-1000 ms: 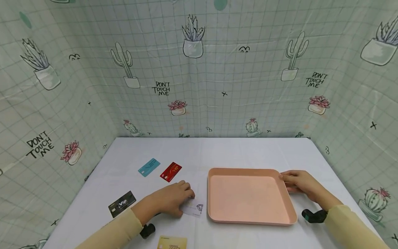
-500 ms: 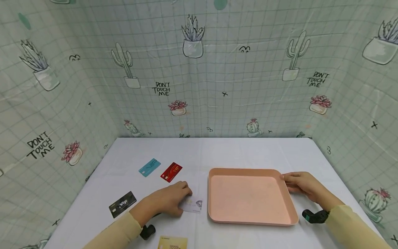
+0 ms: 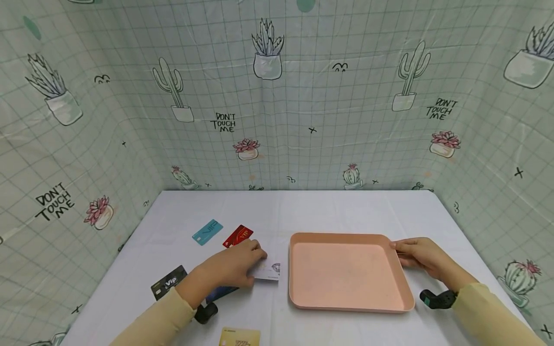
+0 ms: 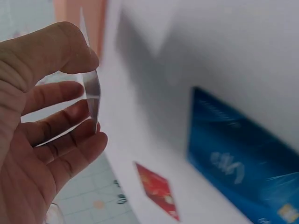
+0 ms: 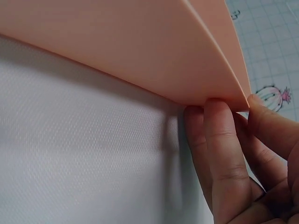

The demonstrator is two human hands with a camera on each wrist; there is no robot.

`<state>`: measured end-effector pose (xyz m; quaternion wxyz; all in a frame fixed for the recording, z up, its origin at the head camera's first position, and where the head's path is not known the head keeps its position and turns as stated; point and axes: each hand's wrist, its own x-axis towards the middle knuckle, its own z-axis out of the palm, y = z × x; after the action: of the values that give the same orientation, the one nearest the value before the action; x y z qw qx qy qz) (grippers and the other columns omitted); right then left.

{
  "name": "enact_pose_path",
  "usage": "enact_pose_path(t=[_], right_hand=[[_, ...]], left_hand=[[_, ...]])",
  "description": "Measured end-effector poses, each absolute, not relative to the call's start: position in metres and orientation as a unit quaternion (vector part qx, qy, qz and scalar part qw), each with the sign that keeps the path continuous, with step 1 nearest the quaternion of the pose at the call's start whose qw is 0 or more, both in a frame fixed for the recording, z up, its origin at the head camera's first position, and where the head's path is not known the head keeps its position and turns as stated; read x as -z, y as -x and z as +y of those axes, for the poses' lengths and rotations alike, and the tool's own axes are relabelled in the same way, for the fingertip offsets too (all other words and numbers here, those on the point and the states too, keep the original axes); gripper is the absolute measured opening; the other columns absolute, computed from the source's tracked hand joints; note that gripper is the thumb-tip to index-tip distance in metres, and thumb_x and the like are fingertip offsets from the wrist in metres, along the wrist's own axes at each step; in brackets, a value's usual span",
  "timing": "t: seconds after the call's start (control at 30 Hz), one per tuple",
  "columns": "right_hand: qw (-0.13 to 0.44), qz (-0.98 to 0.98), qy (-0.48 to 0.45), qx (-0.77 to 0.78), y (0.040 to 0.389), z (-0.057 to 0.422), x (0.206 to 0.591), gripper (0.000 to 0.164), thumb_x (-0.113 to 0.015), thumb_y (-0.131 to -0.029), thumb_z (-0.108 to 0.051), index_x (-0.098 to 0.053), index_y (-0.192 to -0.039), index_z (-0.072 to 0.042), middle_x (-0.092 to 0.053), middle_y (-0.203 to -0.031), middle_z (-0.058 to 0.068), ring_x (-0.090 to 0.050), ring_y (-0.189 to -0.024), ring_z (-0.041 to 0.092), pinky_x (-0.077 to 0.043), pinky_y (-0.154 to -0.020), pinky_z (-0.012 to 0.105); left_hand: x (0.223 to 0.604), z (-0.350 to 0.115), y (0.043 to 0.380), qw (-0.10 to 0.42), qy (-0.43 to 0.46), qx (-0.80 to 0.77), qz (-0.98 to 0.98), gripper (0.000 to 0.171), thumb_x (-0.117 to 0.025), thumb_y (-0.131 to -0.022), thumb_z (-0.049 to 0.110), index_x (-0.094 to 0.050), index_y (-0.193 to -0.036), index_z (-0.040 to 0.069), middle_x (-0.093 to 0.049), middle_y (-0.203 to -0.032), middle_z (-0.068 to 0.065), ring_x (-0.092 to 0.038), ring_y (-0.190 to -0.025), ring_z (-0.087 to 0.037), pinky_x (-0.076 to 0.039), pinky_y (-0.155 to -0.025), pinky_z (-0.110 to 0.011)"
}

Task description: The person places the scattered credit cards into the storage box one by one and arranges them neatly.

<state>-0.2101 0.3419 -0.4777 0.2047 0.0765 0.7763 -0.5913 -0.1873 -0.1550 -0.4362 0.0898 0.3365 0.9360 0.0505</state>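
My left hand (image 3: 231, 264) pinches a white card (image 3: 268, 272) between thumb and fingers, left of the tray. In the left wrist view the card (image 4: 93, 91) appears edge-on and raised off the table. A dark blue card (image 3: 221, 293) lies beneath that hand, partly hidden in the head view. On the right, my right hand (image 3: 421, 257) holds the peach tray (image 3: 346, 308) by its far right corner. The right wrist view shows the thumb at the rim and the fingers (image 5: 223, 135) against the outer wall. The tray's visible floor bears nothing.
A light blue card (image 3: 207, 232) and a red card (image 3: 238, 235) lie behind the left hand. A black card (image 3: 166, 283) is to its left, and a yellow card (image 3: 239, 337) is at the front. Patterned cloth (image 3: 268, 105) walls the white table.
The white card has come up off the table in my left hand, which moved slightly away from me. More of the dark blue card shows beneath. My right hand stays at the tray.
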Motion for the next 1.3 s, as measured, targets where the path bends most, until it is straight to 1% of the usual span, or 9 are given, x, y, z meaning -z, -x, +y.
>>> enact_pose_path(t=[0.17,0.27,0.37,0.6,0.8,1.3], right_hand=[[0.205,0.777,-0.073,0.591,0.210,0.342,0.477,0.050,-0.063,-0.104,-0.021,-0.057,-0.131,0.020,-0.077,-0.094,-0.001,-0.072,-0.078,0.004,-0.060,-0.072,0.022],[0.205,0.777,-0.072,0.590,0.210,0.343,0.477,0.051,-0.063,-0.104,-0.021,-0.055,-0.132,0.021,-0.077,-0.096,-0.001,-0.073,-0.079,0.004,-0.061,-0.073,0.023],[0.205,0.780,-0.075,0.586,0.211,0.342,0.477,0.053,-0.063,-0.104,-0.022,-0.054,-0.134,0.022,-0.077,-0.097,0.000,-0.073,-0.079,0.004,-0.061,-0.073,0.023],[0.205,0.782,-0.083,0.583,0.213,0.340,0.477,0.055,-0.062,-0.105,-0.023,-0.053,-0.135,0.021,-0.077,-0.097,-0.001,-0.073,-0.080,0.004,-0.061,-0.073,0.023],[0.206,0.784,-0.088,0.579,0.214,0.341,0.475,0.058,-0.063,-0.104,-0.024,-0.050,-0.137,0.022,-0.077,-0.097,-0.001,-0.072,-0.078,0.004,-0.060,-0.072,0.022],[0.206,0.783,-0.098,0.579,0.213,0.339,0.474,0.057,-0.063,-0.104,-0.025,-0.052,-0.137,0.021,-0.076,-0.097,-0.002,-0.071,-0.077,0.004,-0.060,-0.072,0.022]], left_hand=[[0.423,-0.151,0.189,0.057,-0.357,-0.070,0.930,0.047,-0.081,-0.082,0.021,-0.065,-0.127,0.018,-0.061,-0.121,0.000,-0.056,-0.109,-0.015,-0.055,-0.092,-0.029],[0.418,-0.147,0.189,0.038,-0.372,-0.088,0.923,0.040,-0.079,-0.083,0.019,-0.066,-0.121,0.019,-0.061,-0.118,0.000,-0.055,-0.107,-0.015,-0.054,-0.087,-0.027],[0.415,-0.142,0.188,0.029,-0.380,-0.105,0.919,0.036,-0.078,-0.083,0.020,-0.067,-0.118,0.019,-0.062,-0.118,0.001,-0.054,-0.107,-0.015,-0.054,-0.086,-0.026],[0.412,-0.125,0.187,0.037,-0.382,-0.112,0.916,0.031,-0.078,-0.086,0.021,-0.068,-0.116,0.019,-0.062,-0.121,0.001,-0.054,-0.110,-0.014,-0.054,-0.090,-0.024],[0.412,-0.111,0.186,0.042,-0.405,-0.100,0.908,0.028,-0.078,-0.087,0.020,-0.069,-0.114,0.019,-0.063,-0.123,0.001,-0.056,-0.113,-0.014,-0.053,-0.094,-0.022],[0.423,-0.088,0.186,0.053,-0.446,-0.092,0.889,0.026,-0.079,-0.088,0.027,-0.070,-0.111,0.020,-0.062,-0.120,0.003,-0.055,-0.110,-0.010,-0.049,-0.096,-0.020]])
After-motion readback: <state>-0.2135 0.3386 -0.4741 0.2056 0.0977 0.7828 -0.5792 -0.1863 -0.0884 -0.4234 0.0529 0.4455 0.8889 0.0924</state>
